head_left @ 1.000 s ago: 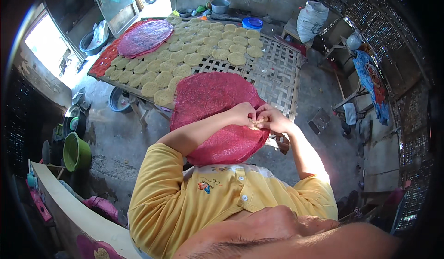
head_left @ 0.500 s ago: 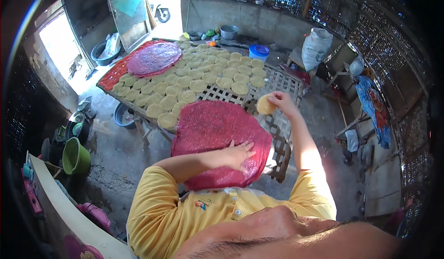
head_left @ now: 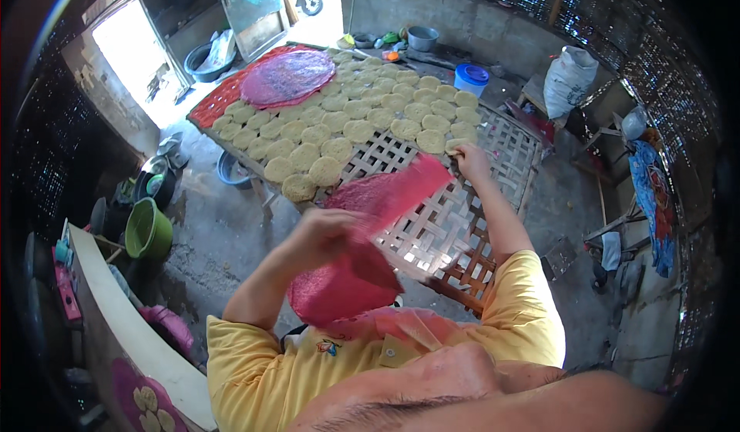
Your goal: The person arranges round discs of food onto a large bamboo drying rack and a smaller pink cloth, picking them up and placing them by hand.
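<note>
A limp, pink-red sheet (head_left: pixel 351 274) hangs folded in front of my body, one flap stretching right over the woven rack (head_left: pixel 432 224). My left hand (head_left: pixel 327 231), a little blurred, is closed on the sheet's upper part. At the near edge of the rows of pale yellow, flat round crackers (head_left: pixel 314 135), my right hand (head_left: pixel 472 162) has its fingertips on one round cracker (head_left: pixel 455 146), at the rack's surface. The fingers partly cover that cracker. The other crackers lie side by side over the far and left parts of the rack.
A shiny pink round sheet (head_left: pixel 289 76) and a red netted cloth (head_left: pixel 220 104) lie at the rack's far left. A blue-lidded tub (head_left: pixel 471 80) and a white sack (head_left: pixel 570 81) stand beyond it. On the left are a green basin (head_left: pixel 149 228) and a pale curved ledge (head_left: pixel 139 316).
My left hand has gone from lying flat on the spread sheet to gripping and lifting it, baring more rack. My right hand has lowered its cracker from the air to the row's edge.
</note>
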`<move>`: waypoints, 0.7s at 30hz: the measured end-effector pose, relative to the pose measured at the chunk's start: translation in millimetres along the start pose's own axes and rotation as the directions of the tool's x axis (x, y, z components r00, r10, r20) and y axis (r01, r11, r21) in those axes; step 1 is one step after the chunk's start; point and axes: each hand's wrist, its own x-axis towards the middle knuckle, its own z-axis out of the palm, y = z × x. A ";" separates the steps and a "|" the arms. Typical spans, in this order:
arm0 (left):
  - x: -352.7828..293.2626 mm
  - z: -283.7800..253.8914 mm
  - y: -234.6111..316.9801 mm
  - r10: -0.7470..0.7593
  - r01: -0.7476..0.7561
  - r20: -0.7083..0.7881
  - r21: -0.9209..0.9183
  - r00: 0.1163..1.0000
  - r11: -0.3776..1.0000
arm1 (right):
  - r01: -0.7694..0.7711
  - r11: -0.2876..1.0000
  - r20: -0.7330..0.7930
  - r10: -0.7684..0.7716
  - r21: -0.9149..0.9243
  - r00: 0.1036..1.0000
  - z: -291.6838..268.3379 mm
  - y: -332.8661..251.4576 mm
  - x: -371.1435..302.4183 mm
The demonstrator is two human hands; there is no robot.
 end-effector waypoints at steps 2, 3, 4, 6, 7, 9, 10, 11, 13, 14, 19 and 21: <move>-36.3 -43.8 -1.0 -0.215 0.216 -0.041 0.333 0.976 0.918 | 0.032 0.999 0.030 -0.031 -0.038 0.999 -4.0 2.2 -3.0; -40.0 -44.7 11.3 -0.164 0.116 -0.229 -0.211 0.959 0.971 | 0.057 0.998 0.035 -0.057 -0.001 0.998 -6.2 4.4 -4.0; -43.3 -46.0 23.7 -0.110 -0.189 -0.410 -0.622 0.905 0.760 | 0.083 0.996 0.039 -0.084 0.037 0.996 -7.7 6.1 -3.6; -40.6 -52.2 26.8 -0.106 -0.428 -0.595 -0.679 0.797 0.597 | 0.052 0.999 0.078 -0.051 -0.009 0.996 -11.3 10.7 -5.5; -39.1 -54.8 28.8 -0.124 -0.493 -0.672 -0.644 0.730 0.585 | 0.025 0.999 0.052 -0.027 0.041 0.998 -13.2 11.3 -3.1; -28.3 -57.2 18.9 -0.188 -0.518 -0.734 -0.613 0.652 0.597 | 0.003 0.996 0.027 -0.006 0.090 1.000 -21.6 -0.1 3.1; -21.4 -59.9 10.7 -0.214 -0.535 -0.757 -0.604 0.618 0.591 | -0.048 0.991 -0.052 0.054 0.122 0.997 -29.6 -12.1 7.6; -17.6 -63.1 14.0 -0.233 -0.538 -0.781 -0.581 0.579 0.611 | -0.082 0.981 -0.122 0.104 0.177 0.987 -40.9 -36.9 14.4; -4.7 -68.7 4.1 -0.258 -0.557 -0.806 -0.563 0.532 0.610 | -0.293 0.556 0.282 0.108 0.778 0.953 -40.4 -112.5 15.6; 3.2 -72.8 -1.4 -0.265 -0.562 -0.814 -0.557 0.517 0.612 | -0.297 0.562 0.390 -0.049 0.772 0.919 -33.2 -142.2 14.3; 44.1 -107.3 -27.6 -0.279 -0.599 -0.843 -0.526 0.460 0.604 | -0.685 -0.198 0.491 -0.562 0.701 0.666 -36.5 -243.7 11.9; 60.2 -129.1 -36.6 -0.264 -0.621 -0.854 -0.509 0.448 0.595 | -0.639 -0.462 0.364 -0.553 0.615 0.750 -14.8 -256.7 26.0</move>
